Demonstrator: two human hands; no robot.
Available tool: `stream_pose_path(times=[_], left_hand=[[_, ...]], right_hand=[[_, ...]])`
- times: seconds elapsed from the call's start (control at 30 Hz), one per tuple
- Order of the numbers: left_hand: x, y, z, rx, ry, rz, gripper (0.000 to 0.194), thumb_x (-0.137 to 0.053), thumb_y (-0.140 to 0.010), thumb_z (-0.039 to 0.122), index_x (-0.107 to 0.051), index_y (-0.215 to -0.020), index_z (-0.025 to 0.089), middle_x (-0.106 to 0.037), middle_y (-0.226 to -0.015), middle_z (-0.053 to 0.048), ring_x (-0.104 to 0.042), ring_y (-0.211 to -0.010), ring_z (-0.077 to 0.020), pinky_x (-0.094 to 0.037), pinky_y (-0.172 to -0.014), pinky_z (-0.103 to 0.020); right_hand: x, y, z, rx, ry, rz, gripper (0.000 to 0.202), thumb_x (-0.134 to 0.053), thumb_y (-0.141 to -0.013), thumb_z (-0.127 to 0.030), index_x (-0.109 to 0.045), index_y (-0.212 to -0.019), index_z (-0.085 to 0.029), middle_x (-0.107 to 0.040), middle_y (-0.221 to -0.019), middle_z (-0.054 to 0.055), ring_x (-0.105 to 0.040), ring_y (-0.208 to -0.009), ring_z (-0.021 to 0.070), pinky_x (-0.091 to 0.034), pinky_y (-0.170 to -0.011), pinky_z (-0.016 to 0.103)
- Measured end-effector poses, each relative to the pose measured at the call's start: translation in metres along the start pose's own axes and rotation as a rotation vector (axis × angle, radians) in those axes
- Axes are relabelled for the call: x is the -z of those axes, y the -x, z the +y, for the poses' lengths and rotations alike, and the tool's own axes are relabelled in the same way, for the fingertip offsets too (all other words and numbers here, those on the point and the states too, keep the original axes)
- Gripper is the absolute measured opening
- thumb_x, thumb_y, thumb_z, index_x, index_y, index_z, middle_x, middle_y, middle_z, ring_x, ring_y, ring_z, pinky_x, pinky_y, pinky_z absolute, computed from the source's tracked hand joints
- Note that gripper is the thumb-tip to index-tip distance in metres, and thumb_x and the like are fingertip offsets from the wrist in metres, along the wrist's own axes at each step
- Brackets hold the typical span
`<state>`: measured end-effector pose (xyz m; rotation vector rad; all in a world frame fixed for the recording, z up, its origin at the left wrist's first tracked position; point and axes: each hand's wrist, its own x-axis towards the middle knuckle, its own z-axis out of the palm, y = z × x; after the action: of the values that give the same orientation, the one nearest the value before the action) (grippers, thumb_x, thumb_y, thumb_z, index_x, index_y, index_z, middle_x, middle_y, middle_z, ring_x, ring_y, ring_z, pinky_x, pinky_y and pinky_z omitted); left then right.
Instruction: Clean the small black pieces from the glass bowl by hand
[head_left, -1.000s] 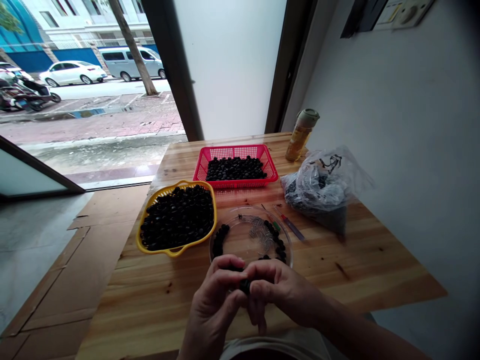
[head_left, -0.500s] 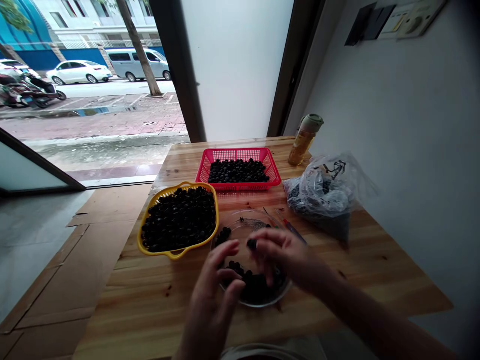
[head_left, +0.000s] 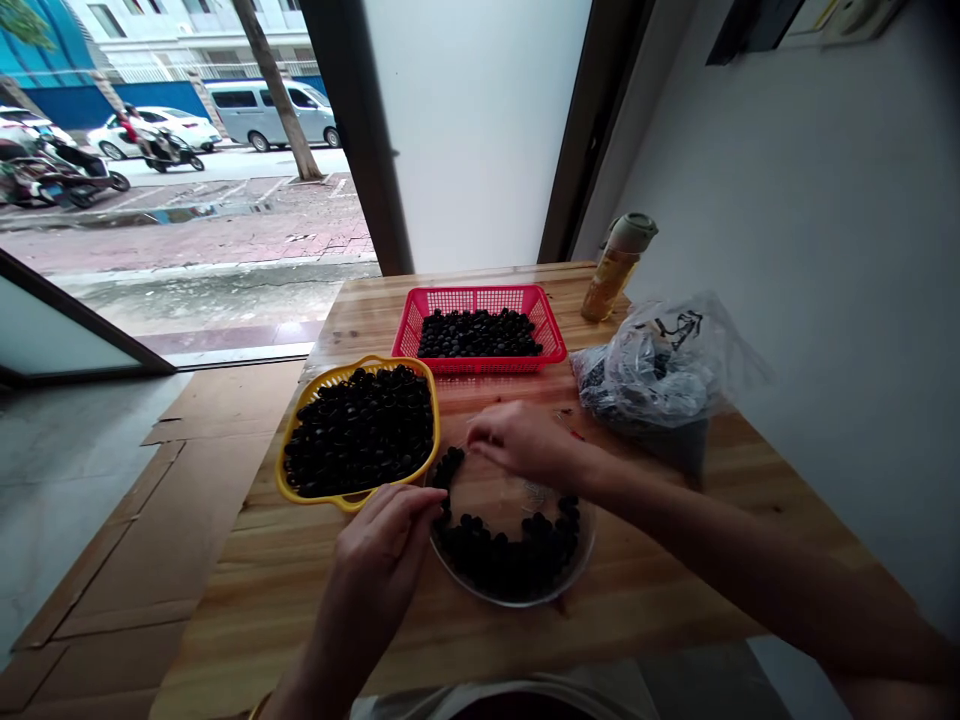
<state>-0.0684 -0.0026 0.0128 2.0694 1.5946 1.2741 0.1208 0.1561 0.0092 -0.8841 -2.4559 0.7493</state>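
Beside the left rim of a clear round dish (head_left: 517,604), my left hand (head_left: 386,535) is closed in a pinch. What it holds, if anything, is too small to make out. My right hand (head_left: 525,440) reaches over the far side of the dish, its fingers pressed together and their contents hidden. Small round black pieces (head_left: 510,565) lie heaped along the dish's near side and up both edges. Thin metal pins (head_left: 536,492) show inside the dish below my right wrist.
A yellow basket (head_left: 435,405) full of black pieces stands left, and a red basket (head_left: 559,350) holding more is behind. At right are a knotted clear plastic bag (head_left: 660,360) and a lidded bottle (head_left: 619,265). A glass door panel (head_left: 480,140) rises beyond the wooden table (head_left: 300,600).
My right hand has moved up and left across the dish; the black piece at its fingertips no longer shows. My left hand has shifted left and closed. Outside, a scooter rider has appeared.
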Motion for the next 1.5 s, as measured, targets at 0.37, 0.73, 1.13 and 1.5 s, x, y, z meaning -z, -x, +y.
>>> stream_pose_path(times=[0.37,0.73,1.13,1.5], left_hand=[[-0.006,-0.003,0.003,0.048,-0.019,-0.037,0.015,-0.063,-0.095,0.014,-0.076,-0.098,0.021,-0.079,-0.085,-0.002,-0.075,-0.076,-0.0171,-0.056,-0.069,-0.023],[-0.021,-0.009,-0.003,0.002,-0.305,-0.403,0.024,-0.047,-0.103,0.014,-0.071,-0.108,0.018,-0.076,-0.098,-0.009,-0.074,-0.089,-0.0229,-0.057,-0.08,-0.032],[-0.078,-0.057,-0.003,0.069,-0.617,-0.82,0.017,-0.058,-0.099,0.024,-0.071,-0.103,0.014,-0.077,-0.106,-0.017,-0.078,-0.091,-0.0337,-0.057,-0.072,-0.038],[-0.08,-0.062,-0.008,0.113,-0.558,-0.839,0.017,-0.053,-0.098,0.015,-0.069,-0.101,0.018,-0.077,-0.104,-0.013,-0.076,-0.093,-0.0286,-0.056,-0.08,-0.036]], right_hand=[[-0.044,-0.003,0.004,-0.061,0.261,-0.266,0.02,-0.067,-0.103,-0.026,-0.069,-0.118,-0.015,-0.072,-0.121,0.009,-0.072,-0.105,0.0239,-0.061,-0.092,0.045],[-0.006,0.036,0.006,-0.116,-0.109,-0.014,0.016,-0.067,-0.086,-0.007,-0.073,-0.099,-0.015,-0.074,-0.086,0.004,-0.067,-0.075,0.0165,-0.051,-0.069,0.026],[0.011,0.107,-0.011,-0.266,-0.772,0.151,0.027,-0.066,-0.092,-0.032,-0.076,-0.111,-0.015,-0.064,-0.08,0.001,-0.06,-0.055,0.01,-0.053,-0.051,0.023],[0.005,0.13,-0.008,-0.328,-0.887,0.217,0.025,-0.071,-0.091,-0.034,-0.074,-0.11,-0.018,-0.063,-0.077,-0.001,-0.058,-0.059,0.0115,-0.057,-0.053,0.022]])
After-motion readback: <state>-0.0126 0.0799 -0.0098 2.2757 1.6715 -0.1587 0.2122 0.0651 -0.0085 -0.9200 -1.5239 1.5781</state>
